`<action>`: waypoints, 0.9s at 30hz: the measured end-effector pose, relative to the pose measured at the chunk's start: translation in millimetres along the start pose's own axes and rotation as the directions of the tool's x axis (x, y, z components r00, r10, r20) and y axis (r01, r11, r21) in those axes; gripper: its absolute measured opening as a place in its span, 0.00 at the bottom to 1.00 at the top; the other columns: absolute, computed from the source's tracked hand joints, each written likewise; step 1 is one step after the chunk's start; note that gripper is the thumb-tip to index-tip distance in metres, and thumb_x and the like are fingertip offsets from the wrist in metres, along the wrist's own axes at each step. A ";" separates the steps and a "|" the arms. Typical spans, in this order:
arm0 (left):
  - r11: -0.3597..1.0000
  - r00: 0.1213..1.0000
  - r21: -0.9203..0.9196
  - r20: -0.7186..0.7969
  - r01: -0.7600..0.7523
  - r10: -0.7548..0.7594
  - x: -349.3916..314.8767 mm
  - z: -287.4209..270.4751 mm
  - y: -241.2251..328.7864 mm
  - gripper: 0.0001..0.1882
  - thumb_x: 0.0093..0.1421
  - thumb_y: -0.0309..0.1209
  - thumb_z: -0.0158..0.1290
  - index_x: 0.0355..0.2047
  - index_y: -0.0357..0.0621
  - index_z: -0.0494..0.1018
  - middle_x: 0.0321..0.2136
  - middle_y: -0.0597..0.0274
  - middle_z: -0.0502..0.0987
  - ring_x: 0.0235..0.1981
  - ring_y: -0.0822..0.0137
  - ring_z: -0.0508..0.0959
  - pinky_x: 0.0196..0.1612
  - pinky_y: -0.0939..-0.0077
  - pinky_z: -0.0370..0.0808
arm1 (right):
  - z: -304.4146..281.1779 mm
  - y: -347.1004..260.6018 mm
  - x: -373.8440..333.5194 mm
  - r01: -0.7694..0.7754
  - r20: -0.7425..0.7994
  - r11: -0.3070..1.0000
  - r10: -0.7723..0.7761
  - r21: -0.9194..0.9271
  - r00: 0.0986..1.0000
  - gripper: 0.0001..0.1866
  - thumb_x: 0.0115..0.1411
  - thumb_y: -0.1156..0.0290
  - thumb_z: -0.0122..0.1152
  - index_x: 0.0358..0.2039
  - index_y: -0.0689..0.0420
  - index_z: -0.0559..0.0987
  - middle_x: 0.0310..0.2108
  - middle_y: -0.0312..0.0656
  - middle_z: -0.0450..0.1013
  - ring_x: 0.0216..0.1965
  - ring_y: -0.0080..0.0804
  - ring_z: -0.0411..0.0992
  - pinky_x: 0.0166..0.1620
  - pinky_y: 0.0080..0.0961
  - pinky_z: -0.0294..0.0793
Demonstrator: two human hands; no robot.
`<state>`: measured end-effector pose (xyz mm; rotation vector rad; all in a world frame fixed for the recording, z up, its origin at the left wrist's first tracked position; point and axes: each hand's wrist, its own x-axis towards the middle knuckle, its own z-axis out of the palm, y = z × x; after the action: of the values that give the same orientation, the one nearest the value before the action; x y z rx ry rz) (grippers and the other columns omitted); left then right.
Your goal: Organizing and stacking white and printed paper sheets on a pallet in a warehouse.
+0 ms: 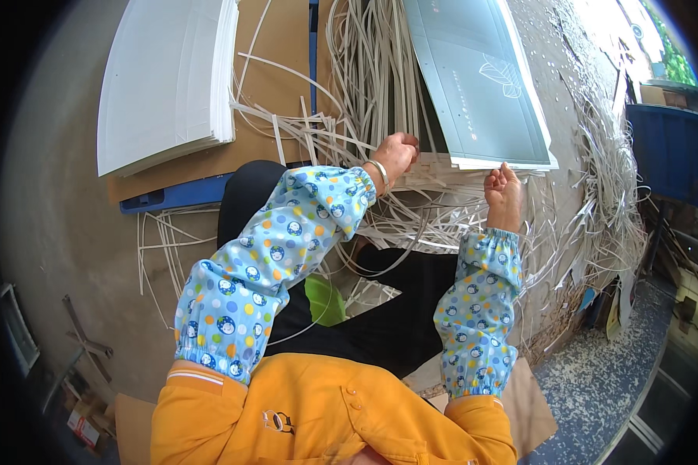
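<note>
A stack of grey-green printed cardboard sheets (473, 85) lies in front of me on the right, with thin white edges showing under the top sheet. My right hand (504, 194) is at its near edge, thumb and fingertips pinched on the rim of the printed sheet. To the left of that stack, my left hand (395, 155) is closed, its fingers curled beside a bundle of long white paper strips (376, 70). What those fingers hold, if anything, is hidden. Patterned blue sleeve covers reach both wrists, and a bangle circles the left one.
White cardboard sheets (167, 85) are stacked at the left on brown cardboard (275, 77) above a blue pallet (186, 195). Loose strips (411, 221) tangle near my legs and pile along the right (609, 178). A green object (324, 301) sits between my legs. A blue bin (671, 151) stands far right.
</note>
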<state>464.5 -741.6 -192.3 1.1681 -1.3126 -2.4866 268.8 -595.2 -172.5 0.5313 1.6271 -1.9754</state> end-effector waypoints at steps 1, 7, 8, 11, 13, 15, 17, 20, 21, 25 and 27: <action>1.000 1.000 0.022 0.013 -0.015 0.015 0.7 2.1 -3.2 0.17 0.54 0.26 0.41 0.45 0.34 0.64 0.38 0.56 0.71 0.38 0.66 0.71 0.42 0.72 0.67 | 0.4 -0.3 -2.1 0.016 -0.009 1.000 -0.017 -0.027 1.000 0.07 0.52 0.73 0.57 0.29 0.60 0.69 0.24 0.37 0.66 0.21 0.24 0.66 0.21 0.16 0.68; 0.988 0.999 -0.147 0.019 0.036 -0.033 4.3 2.5 -4.5 0.14 0.53 0.25 0.43 0.41 0.36 0.66 0.34 0.59 0.71 0.36 0.68 0.71 0.40 0.72 0.68 | 2.4 -0.3 -9.5 0.047 0.001 0.993 -0.048 -0.109 0.999 0.06 0.53 0.72 0.56 0.28 0.60 0.70 0.24 0.38 0.67 0.20 0.24 0.67 0.20 0.16 0.68; 0.988 0.999 -0.147 0.018 0.035 -0.032 4.6 2.3 -4.2 0.14 0.53 0.25 0.43 0.41 0.36 0.66 0.34 0.59 0.71 0.36 0.68 0.71 0.40 0.72 0.68 | 2.8 -0.3 -10.5 0.053 -0.003 0.988 -0.054 -0.143 0.999 0.06 0.53 0.72 0.56 0.28 0.60 0.70 0.23 0.38 0.67 0.20 0.24 0.67 0.20 0.16 0.68; 0.973 0.997 -0.231 0.073 0.028 -0.012 6.0 5.9 0.2 0.12 0.53 0.24 0.43 0.39 0.38 0.66 0.33 0.61 0.71 0.36 0.68 0.71 0.40 0.72 0.68 | 0.0 -2.1 -6.2 0.058 0.011 0.964 -0.057 -0.259 0.998 0.06 0.53 0.72 0.55 0.27 0.59 0.70 0.22 0.38 0.68 0.18 0.24 0.68 0.18 0.17 0.67; 0.905 0.981 -0.420 0.136 -0.068 0.137 7.8 4.9 0.0 0.10 0.53 0.26 0.46 0.37 0.38 0.66 0.32 0.60 0.70 0.35 0.67 0.71 0.38 0.75 0.69 | 3.8 -2.3 -13.5 0.073 0.030 0.953 -0.067 -0.295 0.997 0.06 0.53 0.72 0.55 0.28 0.60 0.69 0.22 0.39 0.69 0.17 0.24 0.68 0.17 0.17 0.67; 0.820 0.973 -0.570 0.160 -0.045 0.164 6.8 15.4 5.1 0.10 0.54 0.26 0.47 0.37 0.39 0.65 0.32 0.60 0.70 0.35 0.68 0.71 0.40 0.73 0.69 | 1.5 -4.6 -15.4 0.106 0.044 0.937 -0.097 -0.333 0.994 0.06 0.53 0.73 0.55 0.29 0.60 0.68 0.21 0.39 0.69 0.17 0.25 0.68 0.16 0.17 0.67; 0.698 0.964 -0.716 0.166 -0.027 0.208 10.9 25.4 12.4 0.13 0.55 0.30 0.50 0.37 0.39 0.61 0.34 0.57 0.70 0.37 0.68 0.72 0.44 0.72 0.70 | -7.5 -3.0 -6.5 0.210 0.093 0.900 -0.189 -0.382 0.978 0.04 0.52 0.74 0.55 0.26 0.59 0.71 0.21 0.37 0.70 0.17 0.22 0.68 0.17 0.16 0.68; 0.898 1.000 -0.440 0.003 -0.012 0.015 21.6 33.6 21.5 0.19 0.54 0.35 0.53 0.40 0.38 0.60 0.37 0.56 0.69 0.39 0.66 0.73 0.42 0.72 0.73 | 3.2 10.4 -19.6 0.285 0.135 0.881 -0.253 -0.377 0.958 0.09 0.53 0.72 0.55 0.30 0.57 0.65 0.19 0.40 0.70 0.16 0.23 0.68 0.16 0.16 0.68; 0.919 0.996 -0.390 0.035 -0.059 0.079 19.0 36.3 25.2 0.22 0.52 0.35 0.55 0.41 0.35 0.60 0.37 0.55 0.70 0.38 0.65 0.73 0.39 0.72 0.75 | 4.1 9.7 -22.7 0.246 0.174 0.875 -0.188 -0.417 0.967 0.10 0.53 0.73 0.55 0.31 0.57 0.63 0.19 0.40 0.70 0.15 0.23 0.68 0.15 0.16 0.67; 0.931 0.978 -0.304 -0.120 -0.202 0.173 30.2 26.8 22.7 0.21 0.46 0.21 0.56 0.40 0.32 0.61 0.35 0.52 0.71 0.35 0.64 0.74 0.39 0.74 0.75 | 17.3 3.0 -44.7 0.270 0.192 0.810 -0.197 -0.521 0.962 0.09 0.56 0.69 0.52 0.28 0.56 0.62 0.16 0.38 0.68 0.12 0.20 0.64 0.13 0.15 0.63; 0.898 0.960 -0.339 -0.105 -0.281 0.261 26.6 22.8 35.0 0.21 0.46 0.21 0.55 0.40 0.31 0.61 0.35 0.51 0.71 0.35 0.63 0.74 0.40 0.75 0.74 | 6.2 -7.3 -33.7 0.461 0.088 0.747 -0.481 -0.478 0.872 0.10 0.58 0.65 0.50 0.26 0.55 0.64 0.15 0.36 0.68 0.12 0.18 0.63 0.12 0.14 0.60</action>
<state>421.9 -759.2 -174.3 0.8960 -0.8920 -2.3343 290.9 -595.3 -145.3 -0.0545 2.3670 -1.7565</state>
